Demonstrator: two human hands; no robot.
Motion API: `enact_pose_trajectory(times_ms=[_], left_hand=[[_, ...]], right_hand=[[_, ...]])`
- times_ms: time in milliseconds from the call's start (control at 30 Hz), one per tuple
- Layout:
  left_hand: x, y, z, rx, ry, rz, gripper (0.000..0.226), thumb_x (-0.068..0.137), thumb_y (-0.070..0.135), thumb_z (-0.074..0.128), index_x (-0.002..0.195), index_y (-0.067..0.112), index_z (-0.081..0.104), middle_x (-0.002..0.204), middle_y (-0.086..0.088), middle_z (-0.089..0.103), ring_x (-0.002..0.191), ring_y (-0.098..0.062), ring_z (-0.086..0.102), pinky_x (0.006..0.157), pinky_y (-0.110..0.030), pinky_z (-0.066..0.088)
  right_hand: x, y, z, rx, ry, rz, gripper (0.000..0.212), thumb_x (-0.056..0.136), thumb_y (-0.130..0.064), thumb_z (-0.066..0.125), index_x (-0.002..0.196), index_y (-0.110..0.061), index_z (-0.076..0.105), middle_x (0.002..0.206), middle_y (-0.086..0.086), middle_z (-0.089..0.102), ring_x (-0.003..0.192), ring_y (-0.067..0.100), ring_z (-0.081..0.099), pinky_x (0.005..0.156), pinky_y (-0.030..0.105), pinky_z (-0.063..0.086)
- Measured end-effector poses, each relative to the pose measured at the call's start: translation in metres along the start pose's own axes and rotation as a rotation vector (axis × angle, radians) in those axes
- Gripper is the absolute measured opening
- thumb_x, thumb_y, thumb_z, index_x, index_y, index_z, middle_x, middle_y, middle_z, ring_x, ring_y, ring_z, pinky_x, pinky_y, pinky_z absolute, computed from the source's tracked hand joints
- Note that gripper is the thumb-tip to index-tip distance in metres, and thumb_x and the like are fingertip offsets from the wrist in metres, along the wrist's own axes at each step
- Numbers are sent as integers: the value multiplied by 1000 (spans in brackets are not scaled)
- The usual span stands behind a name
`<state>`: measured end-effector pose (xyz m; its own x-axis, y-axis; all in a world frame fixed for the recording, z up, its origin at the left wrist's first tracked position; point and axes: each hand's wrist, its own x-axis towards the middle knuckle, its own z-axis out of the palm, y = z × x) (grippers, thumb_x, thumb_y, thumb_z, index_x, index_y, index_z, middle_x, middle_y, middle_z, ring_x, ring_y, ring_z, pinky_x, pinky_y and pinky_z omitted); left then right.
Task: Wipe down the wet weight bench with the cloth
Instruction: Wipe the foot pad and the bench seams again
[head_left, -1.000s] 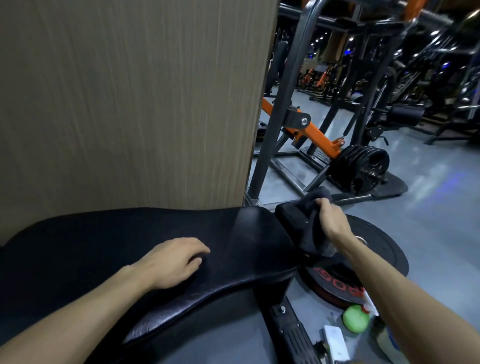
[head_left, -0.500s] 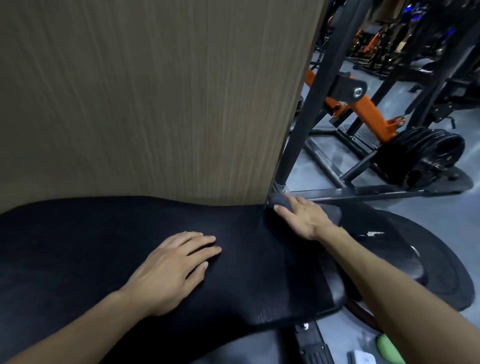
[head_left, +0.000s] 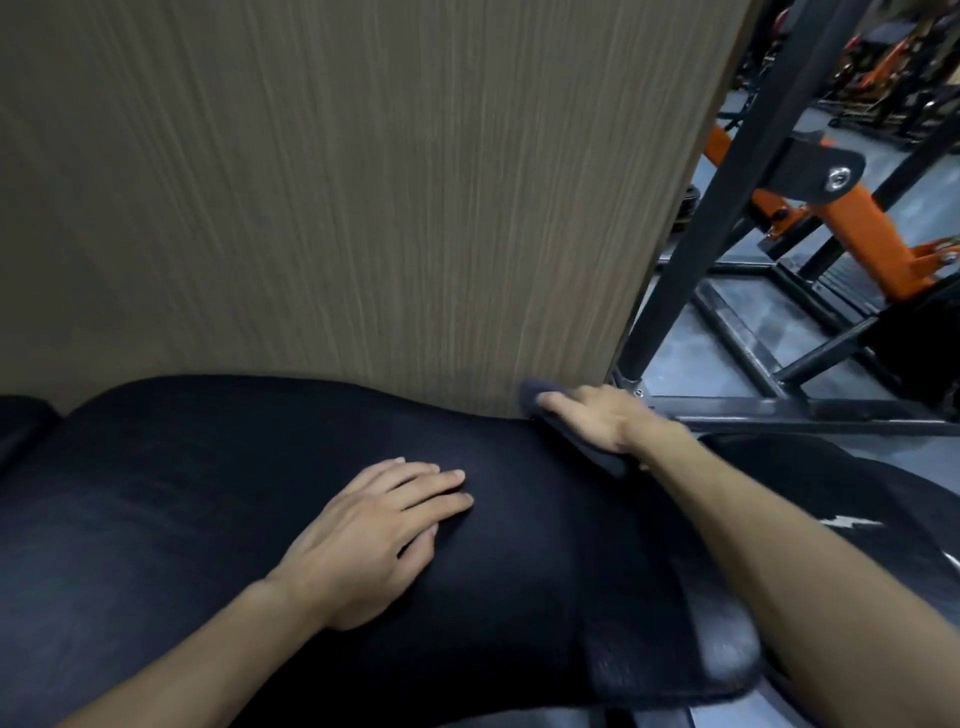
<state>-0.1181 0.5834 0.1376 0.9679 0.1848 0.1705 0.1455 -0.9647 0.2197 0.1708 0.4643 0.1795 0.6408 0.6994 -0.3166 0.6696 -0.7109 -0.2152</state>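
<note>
The weight bench (head_left: 208, 519) is a broad black padded surface lying flat, its far edge against a wood-grain panel (head_left: 337, 182). The dark grey cloth (head_left: 582, 441) lies flattened on the bench's far right corner, beside the panel's edge.

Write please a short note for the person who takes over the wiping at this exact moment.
Left hand: flat on the black bench pad, fingers straight, holding nothing.
Right hand: pressing the dark cloth onto the pad's far edge, beside the wood-grain panel.
Done: cloth is on the bench, at the far right corner.
Left: wipe the rest of the pad; which parts are already dry cannot be told.
</note>
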Motion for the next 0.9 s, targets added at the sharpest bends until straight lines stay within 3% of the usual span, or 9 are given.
enact_pose_trajectory(times_ms=[100, 233, 367, 533, 633, 767, 900], left_hand=[[1, 3, 1, 18, 12, -7, 42, 98, 34, 40, 137, 42, 54, 149, 25, 44, 140, 1, 36, 120, -30, 20], [0, 3, 3, 10, 18, -11, 42, 97, 31, 43, 137, 40, 55, 148, 23, 46, 138, -1, 39, 119, -32, 23], [2, 2, 3, 15, 14, -1, 42, 97, 30, 44, 137, 38, 55, 148, 23, 47, 138, -1, 39, 120, -32, 23], [2, 4, -1, 30, -15, -6, 47, 100, 37, 33, 144, 40, 47, 153, 23, 39, 144, 0, 30, 121, -30, 9], [-2, -4, -7, 36, -55, 38, 47, 103, 43, 26, 148, 42, 39, 158, 22, 30, 148, 0, 22, 124, -33, 7], [-35, -54, -27, 74, -22, 13, 46, 102, 52, 28, 145, 44, 44, 154, 23, 37, 144, 1, 30, 123, -33, 14], [-85, -120, -53, 150, -1, -109, 48, 100, 55, 28, 141, 43, 50, 152, 21, 41, 142, -2, 36, 121, -32, 21]], right_hand=[[-3, 55, -8, 104, 43, 141, 97, 75, -80, 17, 140, -18, 55, 143, 20, 53, 128, 36, 49, 105, 44, 37], [6, 55, -2, 29, 29, 152, 86, 86, -72, 19, 136, -13, 55, 139, 23, 54, 127, 38, 49, 105, 46, 37], [8, -19, 5, -105, 32, 23, 70, 96, -62, 22, 133, -15, 58, 139, 19, 56, 127, 35, 52, 98, 42, 38], [9, -128, 36, -83, 46, -243, 68, 96, -66, 28, 137, -17, 51, 134, 16, 61, 122, 36, 56, 94, 43, 39], [2, -87, 28, -65, 76, -174, 71, 91, -74, 26, 139, -28, 53, 135, 14, 61, 122, 36, 56, 96, 43, 40], [-11, -21, 13, -80, 116, 3, 85, 73, -82, 15, 121, -31, 64, 124, 15, 67, 112, 37, 59, 93, 44, 44], [-3, -49, 19, -171, 113, 61, 67, 90, -62, 20, 125, -24, 62, 126, 16, 65, 112, 36, 58, 87, 42, 41]])
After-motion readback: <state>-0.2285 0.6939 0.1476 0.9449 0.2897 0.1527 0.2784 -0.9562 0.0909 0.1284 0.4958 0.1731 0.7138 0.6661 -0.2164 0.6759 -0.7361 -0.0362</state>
